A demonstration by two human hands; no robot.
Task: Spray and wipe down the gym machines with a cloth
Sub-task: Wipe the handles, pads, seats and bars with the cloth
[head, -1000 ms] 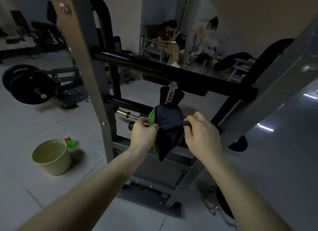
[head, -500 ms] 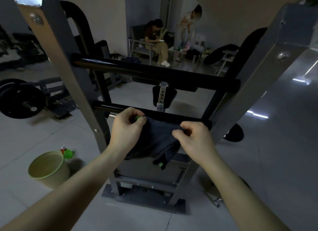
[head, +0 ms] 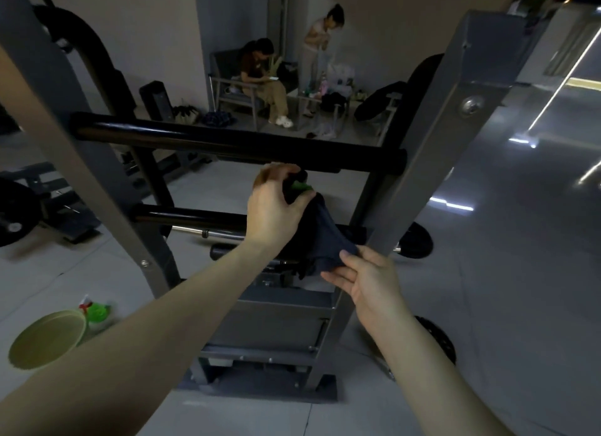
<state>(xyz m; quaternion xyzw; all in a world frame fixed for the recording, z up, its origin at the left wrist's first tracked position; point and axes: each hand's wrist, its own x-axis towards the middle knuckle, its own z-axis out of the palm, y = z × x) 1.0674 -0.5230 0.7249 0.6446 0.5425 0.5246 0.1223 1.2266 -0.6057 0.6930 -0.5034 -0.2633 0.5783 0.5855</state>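
A dark blue cloth [head: 320, 234] with a green edge hangs stretched between both hands in front of a grey gym machine frame [head: 432, 162]. My left hand [head: 276, 208] grips the cloth's upper end, raised just under the upper black crossbar [head: 227, 140]. My right hand [head: 364, 276] pinches the lower end beside the right grey upright. The lower black bar [head: 188, 216] runs behind the cloth. A green spray bottle [head: 96, 312] lies on the floor at the lower left.
A pale green bucket [head: 42, 341] stands on the floor beside the spray bottle. Weight plates [head: 13, 218] sit at the left and under the frame at the right. Two people are at the far wall, one seated on a chair.
My left hand has lifted its end of the cloth toward the upper bar. My right hand has dropped lower and turned palm up, so the cloth now runs diagonally.
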